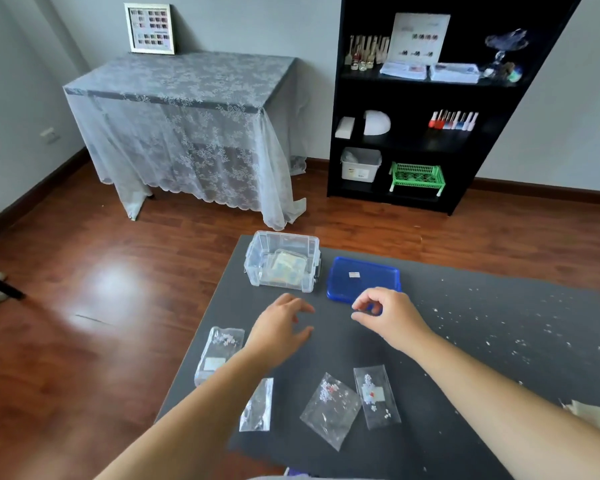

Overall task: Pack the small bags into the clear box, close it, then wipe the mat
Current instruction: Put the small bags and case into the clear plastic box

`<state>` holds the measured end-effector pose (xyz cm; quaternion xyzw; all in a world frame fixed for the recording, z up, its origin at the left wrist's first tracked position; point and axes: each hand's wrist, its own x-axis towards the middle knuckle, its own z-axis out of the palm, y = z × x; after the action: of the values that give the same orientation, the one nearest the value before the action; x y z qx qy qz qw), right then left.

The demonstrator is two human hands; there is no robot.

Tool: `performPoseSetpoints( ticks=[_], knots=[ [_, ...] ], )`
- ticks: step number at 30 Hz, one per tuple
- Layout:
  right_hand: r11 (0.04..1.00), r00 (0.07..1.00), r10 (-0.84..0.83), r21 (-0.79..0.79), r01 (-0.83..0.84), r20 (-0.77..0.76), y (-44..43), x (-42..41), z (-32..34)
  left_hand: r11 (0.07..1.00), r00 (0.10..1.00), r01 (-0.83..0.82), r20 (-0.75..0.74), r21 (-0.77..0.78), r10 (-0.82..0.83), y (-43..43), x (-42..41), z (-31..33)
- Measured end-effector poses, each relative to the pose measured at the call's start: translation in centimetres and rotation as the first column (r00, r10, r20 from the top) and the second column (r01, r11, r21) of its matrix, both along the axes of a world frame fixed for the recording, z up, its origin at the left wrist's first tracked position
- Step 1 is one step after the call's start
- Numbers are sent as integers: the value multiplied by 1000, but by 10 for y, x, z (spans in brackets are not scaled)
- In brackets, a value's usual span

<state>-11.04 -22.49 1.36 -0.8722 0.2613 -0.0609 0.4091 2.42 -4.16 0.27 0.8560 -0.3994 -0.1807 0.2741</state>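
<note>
The clear box (282, 260) stands open at the far left corner of the dark mat (465, 341), with a bag lying inside. Its blue lid (362, 277) lies flat just to its right. Several small clear bags rest near me: one (217, 351) at the mat's left edge, one (257, 405) partly under my left forearm, one (329, 408) in the middle, one (377, 396) to its right. My left hand (279, 329) hovers with fingers apart, holding nothing. My right hand (387, 315) hovers before the lid, fingers curled, thumb and forefinger apart, nothing visible in it.
White crumbs (520, 341) are scattered over the mat's right side. A pale cloth (586, 414) pokes in at the right edge. Wooden floor surrounds the mat. A lace-covered table (187, 126) and a black shelf unit (423, 109) stand against the far wall.
</note>
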Motion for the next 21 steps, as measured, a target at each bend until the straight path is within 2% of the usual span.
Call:
performPoseSetpoints(
  ticks=[3, 7, 11, 13, 17, 21],
  knots=[
    [994, 987, 103, -9, -104, -121, 1, -25, -13, 979, 992, 122, -37, 162, -118, 7, -27, -12],
    [944, 893, 272, -78, -319, -359, 6, -49, -24, 879, 958, 273, -24, 390, -287, 17, -55, -27],
    [823, 819, 334, -280, -495, -466, 16, -64, -30, 845, 933, 283, 73, 454, -352, 23, -72, -35],
    [803, 808, 334, -302, -513, -484, 19, -67, -34, 856, 936, 262, 99, 446, -338, 24, -77, -35],
    [828, 801, 318, -263, -495, -506, 22, -65, -33, 864, 943, 230, 118, 448, -312, 19, -84, -32],
    [920, 826, 294, -94, -381, -481, 22, -65, -31, 894, 978, 168, 45, 416, -204, 14, -87, -31]
  ],
)
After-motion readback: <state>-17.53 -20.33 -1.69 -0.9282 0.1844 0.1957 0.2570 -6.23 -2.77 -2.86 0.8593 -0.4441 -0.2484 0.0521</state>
